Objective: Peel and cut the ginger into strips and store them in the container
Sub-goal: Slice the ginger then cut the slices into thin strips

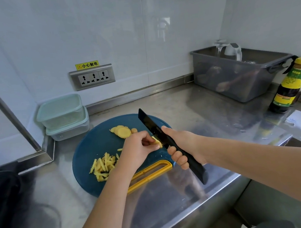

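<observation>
1. Step in hand: slicing ginger into strips. The left hand (140, 147), fingers curled, pinches a small ginger stack (157, 143) down on the blue cutting board (94, 142).
2. The right hand (182, 147) is wrapped round the handle of the black knife (149, 123), blade hard beside the left fingertips.
3. Cut strips (103, 166) are heaped near-left on the board; uncut slices (122, 131) are fanned at the far side.
4. Next, likely: short chops with fingertips tucked back, then the remaining slices. The containers (62, 112) stand stacked at back-left, lids on, not yet opened.

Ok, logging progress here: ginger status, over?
Left hand pinches ginger piece, right hand grips knife. Strips piled on cutting board, slices uncut behind. Containers stacked, lidded. Nothing blocking.
</observation>
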The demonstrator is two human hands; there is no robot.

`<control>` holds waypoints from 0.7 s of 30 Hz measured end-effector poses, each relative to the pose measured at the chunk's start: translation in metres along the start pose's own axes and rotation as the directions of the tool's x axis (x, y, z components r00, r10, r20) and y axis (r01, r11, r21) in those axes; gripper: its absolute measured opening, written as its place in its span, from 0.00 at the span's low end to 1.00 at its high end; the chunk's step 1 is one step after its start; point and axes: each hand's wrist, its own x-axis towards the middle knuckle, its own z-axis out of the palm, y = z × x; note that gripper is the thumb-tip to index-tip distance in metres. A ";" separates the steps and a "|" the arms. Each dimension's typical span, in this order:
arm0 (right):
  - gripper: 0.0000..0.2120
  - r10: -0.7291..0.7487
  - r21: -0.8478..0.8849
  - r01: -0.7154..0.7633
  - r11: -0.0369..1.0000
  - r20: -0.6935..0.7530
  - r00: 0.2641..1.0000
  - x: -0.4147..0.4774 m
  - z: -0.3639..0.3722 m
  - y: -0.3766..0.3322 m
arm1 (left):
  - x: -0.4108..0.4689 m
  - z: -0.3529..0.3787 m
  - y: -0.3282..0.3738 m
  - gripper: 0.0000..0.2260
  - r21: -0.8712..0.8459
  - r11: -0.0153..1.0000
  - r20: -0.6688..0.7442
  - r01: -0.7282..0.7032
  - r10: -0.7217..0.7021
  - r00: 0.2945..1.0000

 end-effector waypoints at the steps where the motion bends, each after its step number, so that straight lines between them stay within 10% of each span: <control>1: 0.31 0.000 0.000 0.000 1.000 -0.003 1.000 0.000 0.001 0.000 | 0.000 0.000 0.000 0.07 0.001 1.000 0.001 -0.001 0.001 1.000; 21: 0.31 0.018 -0.027 -0.019 0.999 -0.032 0.999 -0.001 0.006 -0.003 | 0.000 -0.001 0.002 0.06 0.008 1.000 0.000 0.015 -0.015 1.000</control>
